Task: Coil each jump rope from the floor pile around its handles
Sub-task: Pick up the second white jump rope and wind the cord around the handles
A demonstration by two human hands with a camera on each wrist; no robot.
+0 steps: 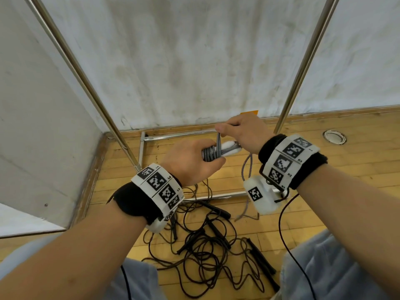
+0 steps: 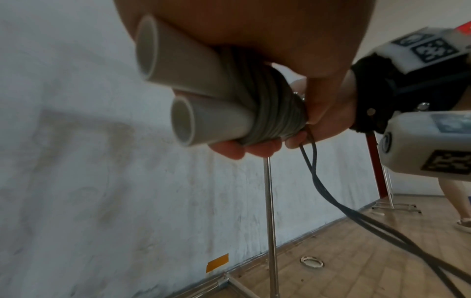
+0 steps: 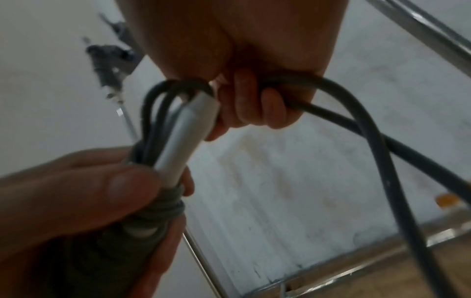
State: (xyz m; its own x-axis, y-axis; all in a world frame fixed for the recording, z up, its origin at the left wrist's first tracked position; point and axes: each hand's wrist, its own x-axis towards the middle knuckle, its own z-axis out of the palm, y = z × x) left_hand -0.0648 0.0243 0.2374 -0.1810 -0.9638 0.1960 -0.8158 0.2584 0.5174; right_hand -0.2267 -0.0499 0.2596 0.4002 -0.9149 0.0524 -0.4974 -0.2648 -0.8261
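Note:
My left hand [image 1: 192, 161] grips two white handles [image 2: 193, 84] side by side, with several turns of grey rope [image 2: 270, 104] wound round them. In the head view the coil [image 1: 211, 153] sits between both hands. My right hand [image 1: 240, 133] curls its fingers round the free grey rope [image 3: 331, 94] just past the handle tips [image 3: 193, 113], where the rope loops over them. The loose end [image 1: 246, 167] hangs down toward the floor. A tangled pile of black jump ropes [image 1: 207, 241] with black handles lies on the floor below my wrists.
A metal rack stands close ahead, with slanted poles [image 1: 86, 83] and floor bars [image 1: 173, 135]. White walls [image 1: 194, 61] meet in the corner at left. The floor [image 1: 346, 169] is wood, with a round fitting [image 1: 334, 137]. Another person's leg [image 2: 456, 201] stands at far right.

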